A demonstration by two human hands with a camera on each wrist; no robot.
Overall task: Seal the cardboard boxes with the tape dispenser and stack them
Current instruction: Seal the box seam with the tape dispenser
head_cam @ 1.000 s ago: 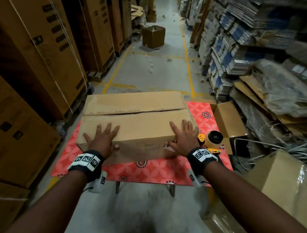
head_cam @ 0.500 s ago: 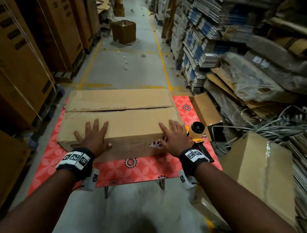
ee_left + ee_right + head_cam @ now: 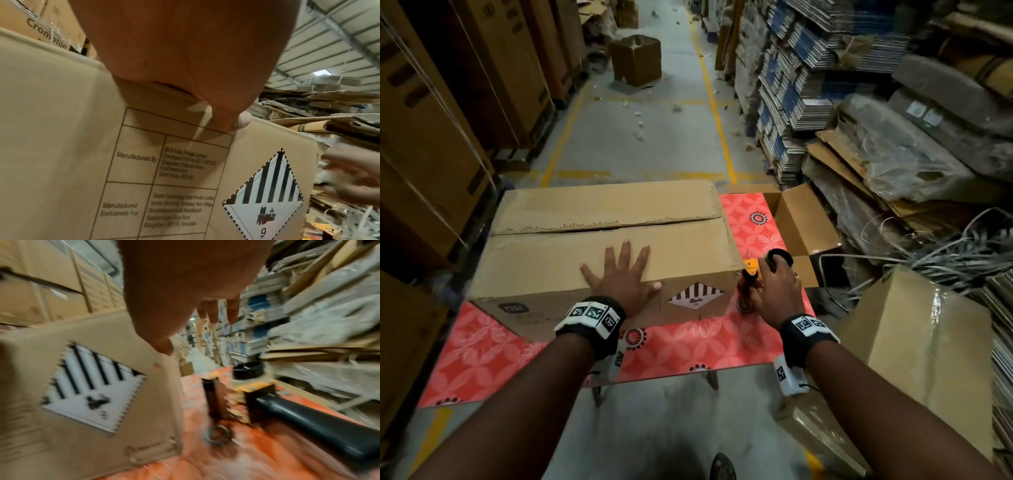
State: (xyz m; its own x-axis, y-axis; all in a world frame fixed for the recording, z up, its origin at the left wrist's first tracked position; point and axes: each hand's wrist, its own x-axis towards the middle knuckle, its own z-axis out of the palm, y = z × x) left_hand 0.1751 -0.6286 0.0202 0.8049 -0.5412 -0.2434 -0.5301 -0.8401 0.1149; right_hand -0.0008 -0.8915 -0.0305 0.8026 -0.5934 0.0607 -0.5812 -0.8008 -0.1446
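A large brown cardboard box (image 3: pixel 599 246) lies on the red patterned table (image 3: pixel 688 346), its top flaps closed along a bare middle seam. My left hand (image 3: pixel 623 274) presses flat on the near flap, fingers spread, with the thumb (image 3: pixel 242 121) over the front edge. Just right of the box, the tape dispenser (image 3: pixel 751 274) lies on the table with its orange frame and black handle (image 3: pixel 318 418) showing. Above it hovers my right hand (image 3: pixel 777 284), fingers (image 3: pixel 211 313) straight and not gripping anything. A hazard label (image 3: pixel 265 194) marks the box's front face.
A small open carton (image 3: pixel 801 222) sits at the table's far right corner. A plastic-wrapped box (image 3: pixel 928 359) leans on the floor at right, below stacks of flattened cartons (image 3: pixel 791 102). Tall boxes (image 3: pixel 431 137) wall the left. Another box (image 3: pixel 637 60) stands down the aisle.
My right hand left the box's front right corner and moved right, over the tape dispenser. My left hand slid right along the near flap toward its middle.
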